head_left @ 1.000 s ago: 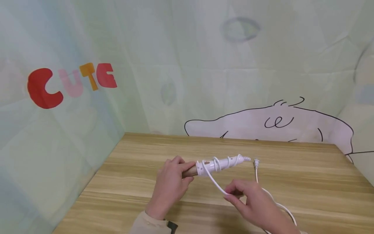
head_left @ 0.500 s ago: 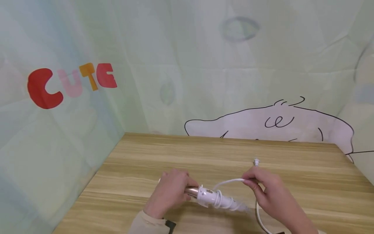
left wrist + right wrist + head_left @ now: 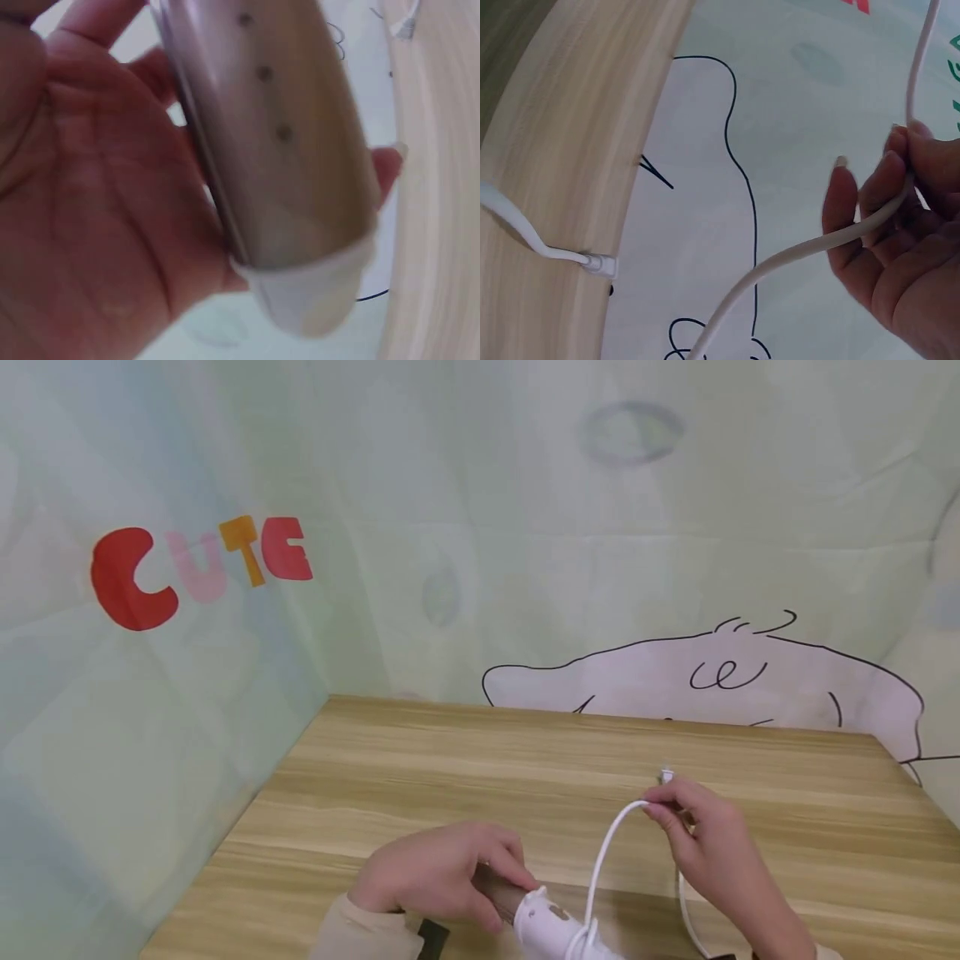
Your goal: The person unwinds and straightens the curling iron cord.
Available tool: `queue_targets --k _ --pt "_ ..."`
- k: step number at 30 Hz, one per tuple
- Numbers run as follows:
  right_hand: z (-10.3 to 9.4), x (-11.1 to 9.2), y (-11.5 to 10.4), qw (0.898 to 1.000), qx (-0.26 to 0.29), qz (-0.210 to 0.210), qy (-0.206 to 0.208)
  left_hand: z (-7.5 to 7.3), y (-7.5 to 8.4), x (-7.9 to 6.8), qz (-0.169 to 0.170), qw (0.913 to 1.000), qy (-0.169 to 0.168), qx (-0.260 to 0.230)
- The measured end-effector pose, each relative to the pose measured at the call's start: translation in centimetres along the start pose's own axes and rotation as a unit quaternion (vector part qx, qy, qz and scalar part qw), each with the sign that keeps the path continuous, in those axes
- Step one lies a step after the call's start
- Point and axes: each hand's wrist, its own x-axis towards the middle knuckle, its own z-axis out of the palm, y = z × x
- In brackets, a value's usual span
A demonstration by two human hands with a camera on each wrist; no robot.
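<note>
My left hand (image 3: 442, 872) grips the bronze-coloured barrel of a curling iron (image 3: 546, 929), thumb on one side and fingers on the other. Its white handle points toward the bottom edge of the head view, where part is cut off. In the left wrist view the barrel (image 3: 277, 142) shows a row of small dark holes and a white end piece. A white power cord (image 3: 597, 864) loops around the handle and rises in an arc to my right hand (image 3: 716, 843). That hand pinches the cord between thumb and fingertips, as the right wrist view shows.
The cord's plug (image 3: 667, 775) lies on the wood-grain table (image 3: 420, 760), just behind my right hand. Printed fabric (image 3: 525, 568) hangs along the back and left of the table, with coloured letters (image 3: 287, 549) and a line drawing on it.
The curling iron has come lower and closer, its handle end swinging from rightward to toward the viewer. My right hand has moved up and right, still pinching the cord.
</note>
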Motion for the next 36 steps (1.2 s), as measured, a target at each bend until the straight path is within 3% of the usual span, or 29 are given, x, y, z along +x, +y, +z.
queue_targets --k 3,7,11,14,16,20,25,32,34,36 --pt "0.3 -0.1 0.6 0.999 -0.028 0.034 -0.031 -0.5 0.2 -0.4 0.013 0.9992 0.027 -0.025" --pt "0.6 -0.4 1.8 0.991 -0.046 0.068 -0.108 -1.0 0.3 -0.7 0.003 0.9958 0.085 -0.035" --pt "0.5 -1.0 3.0 0.973 -0.057 0.092 -0.204 -1.3 0.2 -0.7 -0.028 0.987 0.156 -0.031" --pt "0.4 -1.7 3.7 0.954 -0.066 0.117 -0.268 -1.4 -0.2 -0.6 -0.059 0.9777 0.201 -0.005" --pt "0.4 -2.0 3.8 0.941 -0.062 0.146 -0.3 -1.3 -0.5 -0.5 -0.079 0.9704 0.228 0.012" --pt "0.7 -2.5 3.9 0.926 -0.043 0.14 -0.347 -1.2 -0.9 -0.1 -0.112 0.9543 0.273 0.045" --pt "1.8 -3.0 3.3 0.931 -0.078 0.112 -0.338 -0.9 -1.3 0.3 -0.132 0.9413 0.298 0.089" --pt "3.1 -2.6 2.0 0.932 -0.136 0.164 -0.291 -0.6 -1.5 0.7 -0.147 0.9333 0.304 0.123" --pt "3.2 -2.3 1.5 0.942 -0.123 0.156 -0.27 -0.4 -1.5 0.9 -0.152 0.9325 0.3 0.131" --pt "3.4 -2.0 0.8 0.959 -0.103 0.128 -0.231 -0.3 -1.5 1.0 -0.156 0.9322 0.297 0.137"
